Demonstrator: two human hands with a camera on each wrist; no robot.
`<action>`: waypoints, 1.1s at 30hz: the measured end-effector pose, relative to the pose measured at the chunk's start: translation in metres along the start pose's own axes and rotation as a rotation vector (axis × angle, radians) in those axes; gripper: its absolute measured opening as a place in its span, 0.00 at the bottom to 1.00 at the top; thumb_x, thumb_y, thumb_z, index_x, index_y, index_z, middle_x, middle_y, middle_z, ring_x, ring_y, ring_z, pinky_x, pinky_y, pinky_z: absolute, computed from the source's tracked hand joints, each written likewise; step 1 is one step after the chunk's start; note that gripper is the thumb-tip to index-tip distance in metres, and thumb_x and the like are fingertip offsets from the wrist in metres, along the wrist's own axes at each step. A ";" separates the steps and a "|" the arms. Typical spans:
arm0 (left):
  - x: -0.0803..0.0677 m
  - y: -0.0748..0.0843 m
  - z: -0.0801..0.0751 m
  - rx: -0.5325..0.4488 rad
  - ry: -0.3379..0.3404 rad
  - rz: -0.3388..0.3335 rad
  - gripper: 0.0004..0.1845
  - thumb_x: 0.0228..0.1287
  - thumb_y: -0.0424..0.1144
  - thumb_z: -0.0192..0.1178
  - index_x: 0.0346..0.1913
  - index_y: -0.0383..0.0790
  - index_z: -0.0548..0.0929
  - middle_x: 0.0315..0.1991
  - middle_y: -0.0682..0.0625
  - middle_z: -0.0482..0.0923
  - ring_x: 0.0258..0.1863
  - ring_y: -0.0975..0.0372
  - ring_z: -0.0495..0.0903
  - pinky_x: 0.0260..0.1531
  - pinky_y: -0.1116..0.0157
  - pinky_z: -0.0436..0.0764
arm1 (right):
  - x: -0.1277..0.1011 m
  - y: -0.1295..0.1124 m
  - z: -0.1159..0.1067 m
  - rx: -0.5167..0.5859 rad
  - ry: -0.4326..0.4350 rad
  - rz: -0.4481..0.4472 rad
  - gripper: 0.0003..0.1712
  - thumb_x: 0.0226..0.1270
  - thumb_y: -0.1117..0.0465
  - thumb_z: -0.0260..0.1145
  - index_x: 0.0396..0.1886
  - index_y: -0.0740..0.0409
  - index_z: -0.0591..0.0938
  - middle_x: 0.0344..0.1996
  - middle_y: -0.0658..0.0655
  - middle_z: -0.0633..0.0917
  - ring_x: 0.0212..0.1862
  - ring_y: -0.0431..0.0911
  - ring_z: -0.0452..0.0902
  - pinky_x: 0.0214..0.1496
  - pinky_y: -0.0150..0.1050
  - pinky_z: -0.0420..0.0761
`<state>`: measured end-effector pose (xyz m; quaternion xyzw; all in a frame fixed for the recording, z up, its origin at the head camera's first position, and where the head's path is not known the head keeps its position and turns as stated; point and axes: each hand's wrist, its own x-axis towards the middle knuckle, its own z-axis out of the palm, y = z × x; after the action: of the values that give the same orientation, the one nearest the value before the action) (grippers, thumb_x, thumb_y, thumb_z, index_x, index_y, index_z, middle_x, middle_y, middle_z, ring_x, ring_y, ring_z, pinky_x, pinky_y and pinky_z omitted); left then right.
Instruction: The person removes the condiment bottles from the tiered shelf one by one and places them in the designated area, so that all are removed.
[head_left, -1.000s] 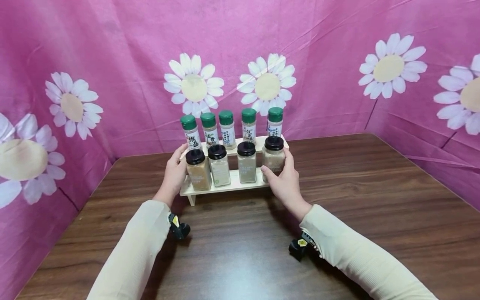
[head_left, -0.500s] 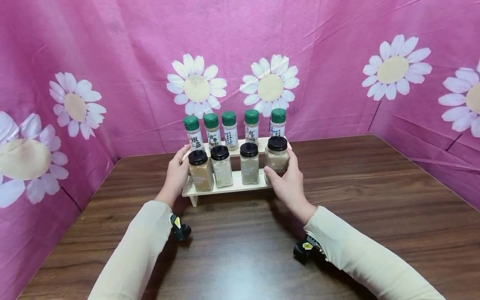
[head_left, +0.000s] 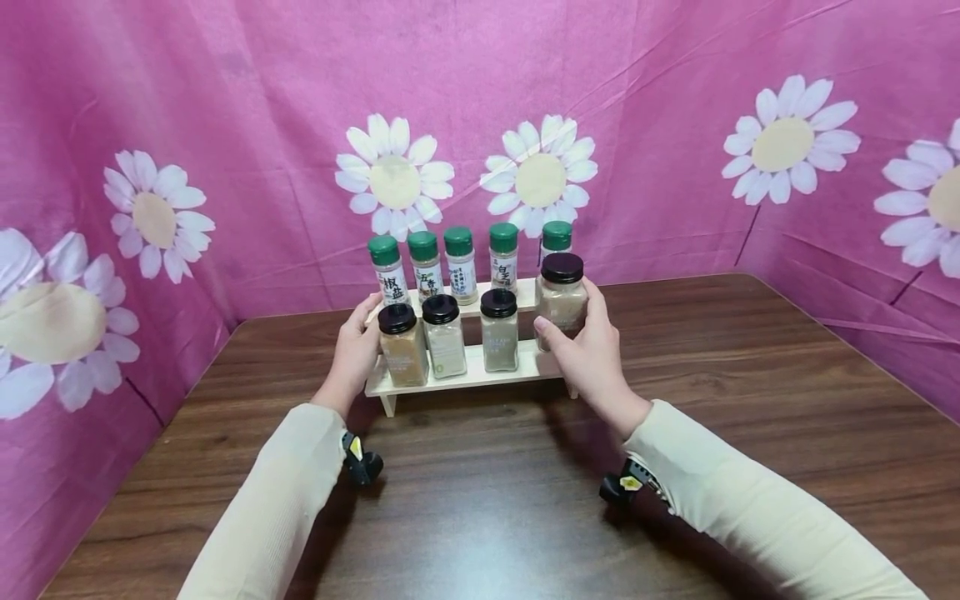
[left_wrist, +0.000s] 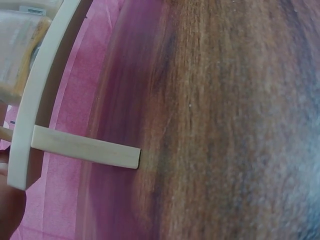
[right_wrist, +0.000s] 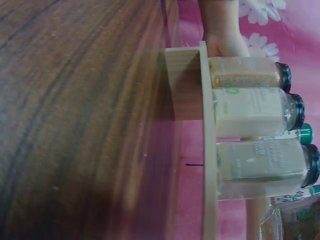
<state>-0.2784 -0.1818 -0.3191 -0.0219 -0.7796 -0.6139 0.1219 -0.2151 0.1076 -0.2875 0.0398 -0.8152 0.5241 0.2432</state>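
Observation:
A two-tier pale wooden spice rack stands on the table. My left hand holds its left end, fingers partly hidden behind the rack and jars. My right hand grips a square spice jar with a black lid, raised a little off the lower shelf. In the right wrist view that jar shows at the lower right corner. On the lower shelf remain an orange-brown jar, a pale jar and a greyish jar. The left wrist view shows the rack's leg and end.
Several green-capped spice bottles line the upper shelf, with a gap between the third and fourth. The brown wooden table extends around the rack. A pink cloth with white daisies hangs behind and at both sides.
My right hand has raised the right-hand black-lidded jar off the lower shelf and slightly rightward, now covering much of the green-capped bottle behind. My left hand stays at the rack's end.

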 end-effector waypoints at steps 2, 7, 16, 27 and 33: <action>0.000 0.000 0.000 0.002 -0.002 0.000 0.23 0.70 0.39 0.47 0.67 0.42 0.65 0.70 0.48 0.55 0.24 0.74 0.71 0.30 0.75 0.73 | 0.002 -0.003 -0.003 -0.007 -0.006 -0.007 0.43 0.55 0.60 0.69 0.68 0.52 0.59 0.53 0.62 0.78 0.51 0.54 0.75 0.55 0.47 0.71; 0.000 0.001 0.001 0.018 -0.007 0.002 0.24 0.70 0.40 0.47 0.67 0.42 0.65 0.71 0.49 0.55 0.27 0.74 0.71 0.32 0.75 0.73 | 0.007 -0.012 -0.009 -0.013 -0.011 -0.035 0.42 0.56 0.61 0.68 0.68 0.54 0.59 0.55 0.63 0.77 0.52 0.53 0.74 0.55 0.47 0.71; -0.002 0.004 0.000 0.006 -0.006 -0.020 0.24 0.71 0.40 0.46 0.68 0.43 0.64 0.62 0.42 0.66 0.24 0.74 0.70 0.30 0.75 0.72 | 0.016 -0.022 -0.025 0.000 0.018 -0.120 0.41 0.56 0.62 0.68 0.68 0.55 0.60 0.54 0.63 0.77 0.52 0.51 0.74 0.52 0.46 0.74; -0.001 0.002 0.001 0.045 0.001 -0.016 0.24 0.70 0.41 0.47 0.67 0.44 0.65 0.70 0.50 0.57 0.35 0.68 0.71 0.37 0.72 0.72 | 0.024 -0.020 -0.041 -0.006 0.109 -0.169 0.41 0.56 0.61 0.68 0.68 0.54 0.61 0.52 0.60 0.79 0.48 0.45 0.75 0.45 0.27 0.72; -0.001 0.001 0.002 0.051 0.001 -0.012 0.24 0.71 0.42 0.46 0.68 0.44 0.64 0.71 0.51 0.55 0.43 0.62 0.70 0.44 0.68 0.71 | 0.031 -0.012 -0.048 -0.058 0.186 -0.168 0.40 0.54 0.60 0.70 0.67 0.52 0.63 0.49 0.58 0.80 0.44 0.42 0.74 0.42 0.26 0.71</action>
<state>-0.2778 -0.1800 -0.3184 -0.0137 -0.7952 -0.5943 0.1192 -0.2217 0.1505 -0.2477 0.0522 -0.7976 0.4795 0.3621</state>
